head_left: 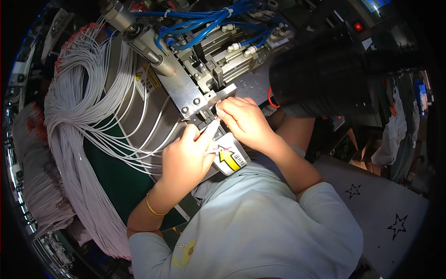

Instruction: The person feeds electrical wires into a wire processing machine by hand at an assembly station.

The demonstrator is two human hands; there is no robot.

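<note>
My left hand (183, 153) is closed around a white cable, with its index finger and thumb pointing up at the front of a metal machine (190, 97). Thin coloured wire ends (222, 149) show beside its fingers, over a white plate with a yellow arrow (230, 161). My right hand (246, 122) is pinched at the machine's working head, its fingertips close to my left ones. What it grips is small and mostly hidden by the fingers. Several single white cables (134, 151) run from the left toward my left hand.
A large bundle of white cables (69, 111) with reddish ends hangs at the left over a dark green surface (100, 176). Blue air hoses (204, 28) cross the machine's back. A bulky black cylinder (316, 69) stands to the right, near a lit red button (357, 26).
</note>
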